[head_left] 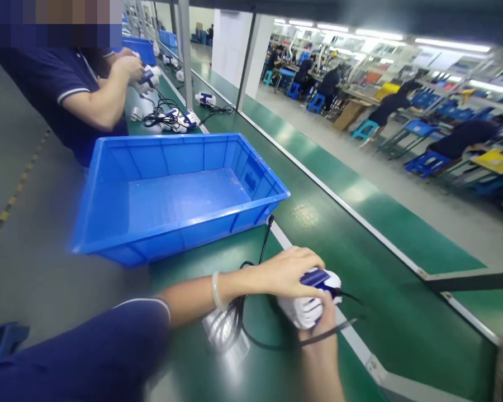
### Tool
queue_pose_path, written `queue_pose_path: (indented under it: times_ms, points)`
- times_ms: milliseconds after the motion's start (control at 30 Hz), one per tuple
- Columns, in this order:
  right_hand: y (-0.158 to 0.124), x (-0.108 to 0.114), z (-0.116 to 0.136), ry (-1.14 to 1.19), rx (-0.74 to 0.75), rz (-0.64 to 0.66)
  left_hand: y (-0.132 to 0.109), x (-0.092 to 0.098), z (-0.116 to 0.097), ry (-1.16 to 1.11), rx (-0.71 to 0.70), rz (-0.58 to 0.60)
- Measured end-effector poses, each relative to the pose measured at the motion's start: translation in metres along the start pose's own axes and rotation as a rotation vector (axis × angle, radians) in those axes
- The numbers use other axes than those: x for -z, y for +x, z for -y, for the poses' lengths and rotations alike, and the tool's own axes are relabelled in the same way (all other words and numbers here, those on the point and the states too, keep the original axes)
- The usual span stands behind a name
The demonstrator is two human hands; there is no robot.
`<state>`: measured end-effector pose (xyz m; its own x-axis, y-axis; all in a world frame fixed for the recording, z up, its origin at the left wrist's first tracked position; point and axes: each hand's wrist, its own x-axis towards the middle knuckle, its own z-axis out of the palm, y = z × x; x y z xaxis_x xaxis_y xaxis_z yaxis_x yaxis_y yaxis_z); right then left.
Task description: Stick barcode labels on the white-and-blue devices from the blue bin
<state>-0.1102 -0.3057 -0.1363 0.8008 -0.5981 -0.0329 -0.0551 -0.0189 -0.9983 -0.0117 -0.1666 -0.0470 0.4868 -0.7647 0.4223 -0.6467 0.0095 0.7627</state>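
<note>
A white-and-blue corded appliance [308, 310] is held over the green table; its exact kind cannot be made out. My left hand [295, 271], with a pale bangle on the wrist, grips it from above, fingers curled over its blue part. From below, my right hand [324, 321] is wrapped round the near side, the thumb against the housing, slightly blurred. A black cord [262, 346] loops from the appliance under my left forearm. The cord's plug end [270, 220] rests near the bin's corner. My palms hide parts of the housing.
A large blue plastic bin [184, 220] stands beyond my left arm. Farther along, a co-worker's hands [129, 67] hold a similar appliance, with several more and their cords [171, 118] on the bench. A green conveyor [347, 245] runs along the right, with metal posts [185, 56] beside it.
</note>
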Motion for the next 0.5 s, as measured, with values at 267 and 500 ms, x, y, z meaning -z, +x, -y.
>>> queue_pose_path:
  times_ms: [267, 500]
  points:
    - [0.147, 0.072, 0.041, -0.196, -0.103, -0.378, -0.151, 0.063, 0.018, 0.341, 0.326, -0.034]
    - [0.092, 0.081, 0.020, -0.563, 0.135, -0.079, -0.304, 0.036, 0.056, 0.729, 0.412, -0.251]
